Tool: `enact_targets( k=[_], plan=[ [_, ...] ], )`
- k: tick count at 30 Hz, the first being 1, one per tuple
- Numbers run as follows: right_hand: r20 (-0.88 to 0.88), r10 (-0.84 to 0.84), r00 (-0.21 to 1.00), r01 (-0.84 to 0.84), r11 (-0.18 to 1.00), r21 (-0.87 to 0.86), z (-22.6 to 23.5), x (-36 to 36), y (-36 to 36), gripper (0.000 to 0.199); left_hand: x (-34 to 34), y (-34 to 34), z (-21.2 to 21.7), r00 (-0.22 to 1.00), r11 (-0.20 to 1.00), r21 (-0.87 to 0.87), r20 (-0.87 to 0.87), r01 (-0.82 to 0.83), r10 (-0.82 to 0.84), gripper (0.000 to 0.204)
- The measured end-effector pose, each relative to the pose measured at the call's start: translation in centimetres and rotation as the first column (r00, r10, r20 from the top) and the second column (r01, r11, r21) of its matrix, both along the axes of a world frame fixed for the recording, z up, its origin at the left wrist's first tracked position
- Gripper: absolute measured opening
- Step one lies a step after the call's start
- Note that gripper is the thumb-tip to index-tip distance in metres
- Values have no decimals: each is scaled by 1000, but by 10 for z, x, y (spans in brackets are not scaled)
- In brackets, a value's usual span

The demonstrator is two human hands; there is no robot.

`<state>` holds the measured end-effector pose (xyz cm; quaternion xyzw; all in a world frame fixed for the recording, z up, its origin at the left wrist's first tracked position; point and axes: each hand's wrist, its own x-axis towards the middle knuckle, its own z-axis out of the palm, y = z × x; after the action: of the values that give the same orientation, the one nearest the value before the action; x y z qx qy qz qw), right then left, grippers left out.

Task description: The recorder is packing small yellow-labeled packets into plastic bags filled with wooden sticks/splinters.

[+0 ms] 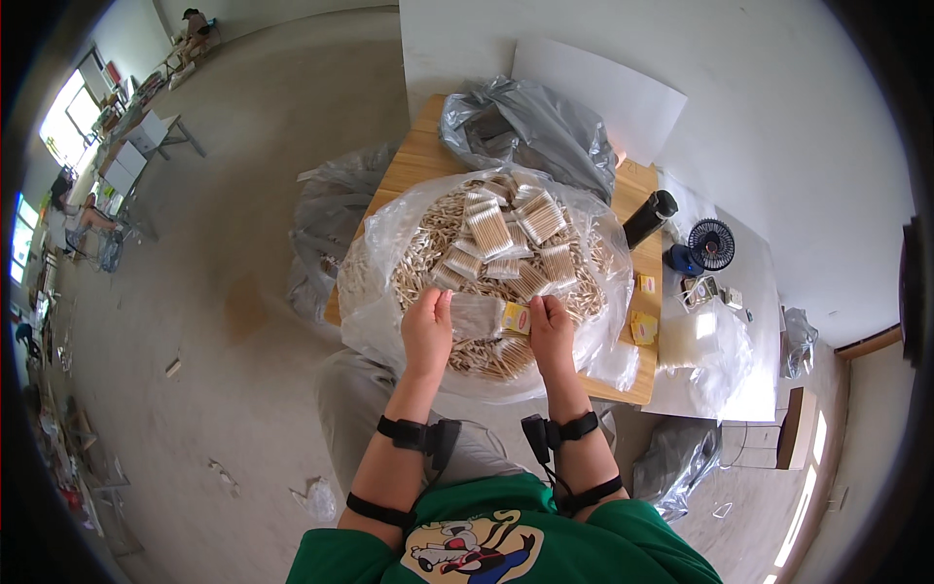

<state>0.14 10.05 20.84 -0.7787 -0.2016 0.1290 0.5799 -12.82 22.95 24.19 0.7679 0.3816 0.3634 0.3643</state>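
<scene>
Between my two hands a small clear plastic bag [477,317] is stretched flat, with a yellow and red label card [517,318] at its right end. My left hand [426,334] is closed and pinches the bag's left end. On the other side, my right hand [552,336] pinches the end by the card. Right below them lies a large open clear plastic sack [365,321] full of loose cotton swabs [425,238]. Several filled packets of cotton swabs [489,226] are heaped on top of the loose ones. Whether the held bag contains anything is unclear.
A wooden table [397,175] carries the sack. Grey plastic bags [545,122] lie at its far edge. On the right are a black bottle [650,219], a small fan [710,245], yellow cards [643,328] and clear bags [725,355]. Two people sit far left.
</scene>
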Motion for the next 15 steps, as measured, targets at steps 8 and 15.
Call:
enact_targets(
  k=[8,15],
  plan=[
    [187,35,982,-2,984,-177,17,11,5,22,-13,26,13,990,991,29,63,-128,126,21],
    [378,225,898,-52,907,-417,30,1,6,22,-24,28,12,980,985,27,112,-170,166,24]
  ],
)
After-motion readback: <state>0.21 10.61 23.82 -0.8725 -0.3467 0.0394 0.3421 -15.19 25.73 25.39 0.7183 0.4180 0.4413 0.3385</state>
